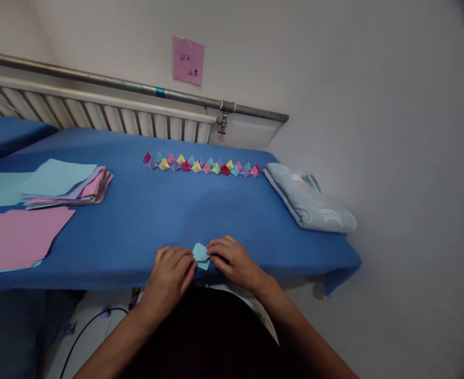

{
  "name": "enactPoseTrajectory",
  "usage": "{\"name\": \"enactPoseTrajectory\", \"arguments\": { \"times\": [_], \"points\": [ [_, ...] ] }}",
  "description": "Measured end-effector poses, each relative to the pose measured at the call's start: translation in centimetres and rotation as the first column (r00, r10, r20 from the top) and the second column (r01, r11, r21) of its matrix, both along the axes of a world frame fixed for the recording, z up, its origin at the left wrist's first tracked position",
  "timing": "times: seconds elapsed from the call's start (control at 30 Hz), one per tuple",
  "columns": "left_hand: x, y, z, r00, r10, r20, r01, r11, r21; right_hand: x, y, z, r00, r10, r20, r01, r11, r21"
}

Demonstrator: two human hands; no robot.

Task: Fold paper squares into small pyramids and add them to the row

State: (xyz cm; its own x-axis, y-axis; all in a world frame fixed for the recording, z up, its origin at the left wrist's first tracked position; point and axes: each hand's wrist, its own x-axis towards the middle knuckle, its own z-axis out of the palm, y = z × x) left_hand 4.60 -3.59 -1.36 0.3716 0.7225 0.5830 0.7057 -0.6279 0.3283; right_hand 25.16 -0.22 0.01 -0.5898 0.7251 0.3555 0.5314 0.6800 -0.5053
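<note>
A small folded piece of light-blue paper (201, 255) is between my hands, just above the front part of the blue-covered surface (157, 221). My left hand (172, 271) has its fingers closed at the paper's left edge. On the other side, my right hand (234, 260) pinches the paper's right edge between thumb and fingers. Some of the left fingertips are hidden. Farther back lie two rows of small folded paper pieces (196, 167) in pink, yellow, blue, purple and red.
Stacked coloured paper sheets (68, 179) and a pile of pink sheets (22, 237) lie at left. A folded pale blanket (311, 200) rests at right. Behind are a radiator (129, 120), a metal pipe (98, 78) and a pink note (188, 60) on the wall.
</note>
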Motion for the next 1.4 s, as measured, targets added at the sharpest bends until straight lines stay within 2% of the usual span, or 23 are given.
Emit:
{"name": "enactPoseTrajectory", "arguments": {
  "times": [0.17, 0.4, 0.67, 0.97, 1.1, 1.4],
  "points": [
    [0.1, 0.0, 0.2, 1.0, 0.006, -0.016, -0.006, 1.0, -0.012, 0.2, 0.1, 0.1, 0.999, 0.014, 0.043, -0.014, 1.0, 0.006],
    [0.3, 0.3, 0.6, 0.991, -0.007, -0.132, 0.004, 1.0, -0.017, 0.2, 0.1, 0.4, 0.992, 0.04, 0.116, -0.041, 0.999, 0.004],
    [0.7, 0.3, 0.6, 0.98, 0.013, -0.198, -0.016, 1.0, -0.011, 0.3, 0.0, 0.2, 0.995, 0.059, 0.083, -0.059, 0.998, 0.001],
    [0.7, 0.2, 0.3, 0.991, 0.024, -0.132, -0.028, 0.999, -0.031, 0.0, 0.1, -0.5, 0.999, -0.03, 0.01, 0.03, 0.999, 0.012],
    [0.8, 0.2, 0.4, 0.995, 0.052, -0.082, -0.056, 0.998, -0.043, -0.3, 0.0, -0.4, 0.995, -0.102, -0.002, 0.102, 0.995, -0.008],
    [1.0, 0.9, 0.4, 0.991, 0.11, -0.072, -0.118, 0.987, -0.112, -1.4, -0.1, 0.1, 0.975, -0.22, -0.032, 0.217, 0.974, -0.069]
  ]
}}
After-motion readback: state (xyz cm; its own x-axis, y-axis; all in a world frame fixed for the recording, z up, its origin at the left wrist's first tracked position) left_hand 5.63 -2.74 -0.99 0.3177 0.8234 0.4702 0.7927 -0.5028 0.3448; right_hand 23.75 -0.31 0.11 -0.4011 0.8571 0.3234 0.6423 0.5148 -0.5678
